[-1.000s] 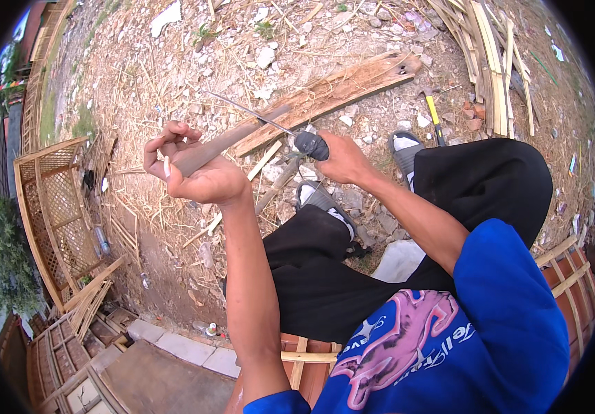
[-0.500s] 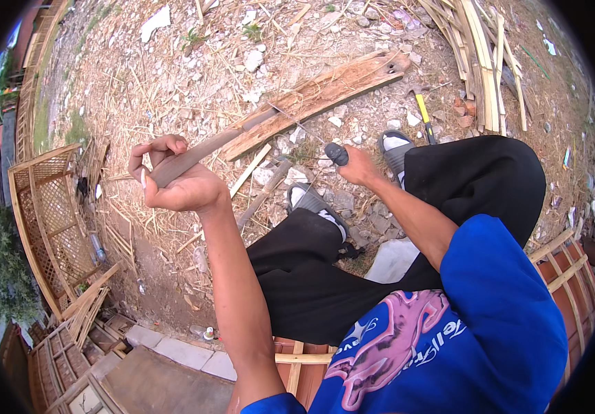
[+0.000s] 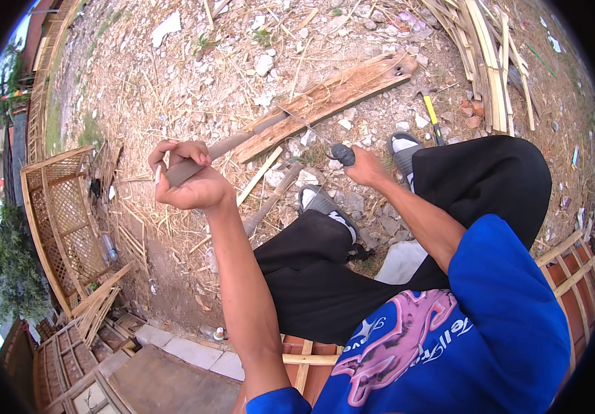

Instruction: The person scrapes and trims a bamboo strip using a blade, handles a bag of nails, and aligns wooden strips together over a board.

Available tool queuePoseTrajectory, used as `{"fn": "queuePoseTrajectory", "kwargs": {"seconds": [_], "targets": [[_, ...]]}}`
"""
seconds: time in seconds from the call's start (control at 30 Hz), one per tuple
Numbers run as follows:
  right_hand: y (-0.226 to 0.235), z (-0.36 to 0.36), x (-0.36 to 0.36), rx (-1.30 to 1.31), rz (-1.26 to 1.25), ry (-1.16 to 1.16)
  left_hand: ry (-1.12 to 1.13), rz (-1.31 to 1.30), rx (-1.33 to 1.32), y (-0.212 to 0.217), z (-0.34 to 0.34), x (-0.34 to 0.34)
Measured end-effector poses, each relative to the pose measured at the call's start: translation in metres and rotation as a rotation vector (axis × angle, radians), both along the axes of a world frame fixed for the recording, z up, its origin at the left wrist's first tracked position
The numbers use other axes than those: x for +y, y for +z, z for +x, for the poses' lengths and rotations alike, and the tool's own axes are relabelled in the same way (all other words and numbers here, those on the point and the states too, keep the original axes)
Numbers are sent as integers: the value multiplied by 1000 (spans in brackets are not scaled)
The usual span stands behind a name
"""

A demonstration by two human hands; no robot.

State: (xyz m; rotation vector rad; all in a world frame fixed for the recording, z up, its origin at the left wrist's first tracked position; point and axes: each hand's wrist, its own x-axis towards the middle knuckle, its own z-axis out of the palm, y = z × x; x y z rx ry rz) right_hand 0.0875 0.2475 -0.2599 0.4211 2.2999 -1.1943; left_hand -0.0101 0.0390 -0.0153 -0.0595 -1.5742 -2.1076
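Observation:
My left hand holds one end of a grey-brown wooden stick across the palm, fingers curled loosely round it. The stick slants away to the upper right, and its far end rests on a broad weathered plank on the ground. My right hand is closed round the black handle of a tool. From that handle a thin blade, seen nearly edge-on, runs up left to the stick near its far end. The blade's exact kind is unclear.
A hammer with a yellow and black handle lies beyond my right foot. Long split wood strips are piled at the far right. A lattice panel stands at left. Stones and straw cover the ground.
The whole view has shifted slightly, so everything sits a little further right and lower. Both hands keep their grips; the left fingers look a little more closed over the stick.

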Motion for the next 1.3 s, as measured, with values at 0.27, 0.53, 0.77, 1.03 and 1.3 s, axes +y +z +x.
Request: {"fn": "queuePoseTrajectory", "kwargs": {"seconds": [0.27,0.53,0.77,1.03,1.3], "targets": [[138,-9,-71,321,-494,-34,197,2,-11,5,-2,8],[56,21,-67,321,-349,-67,464,197,-97,15,-3,13],[70,20,-66,164,-327,-88,439,248,-62,20,-8,22],[112,6,-83,381,-697,18,577,231,-102,21,-5,21],[71,15,-59,151,-259,-84,579,213,-93,22,-10,26]]}}
